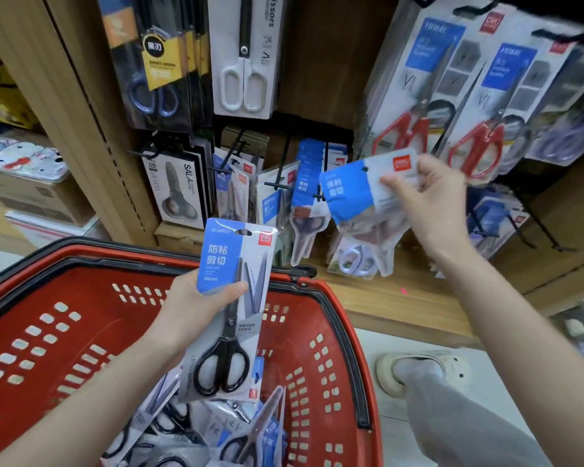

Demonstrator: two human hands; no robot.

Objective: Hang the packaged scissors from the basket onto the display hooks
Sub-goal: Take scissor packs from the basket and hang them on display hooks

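Observation:
My left hand grips a blue-and-grey pack of black-handled scissors upright above the red basket. More scissor packs lie in the basket's bottom. My right hand pinches the top of another blue-and-white scissor pack, tilted, in front of the lower row of black display hooks. That pack's hang hole sits near a hook tip, and I cannot tell whether it is on the hook.
Packs of red-handled scissors hang at upper right, white-handled and dark packs at upper left. A wooden shelf ledge runs below the hooks. My shoe stands on the floor right of the basket.

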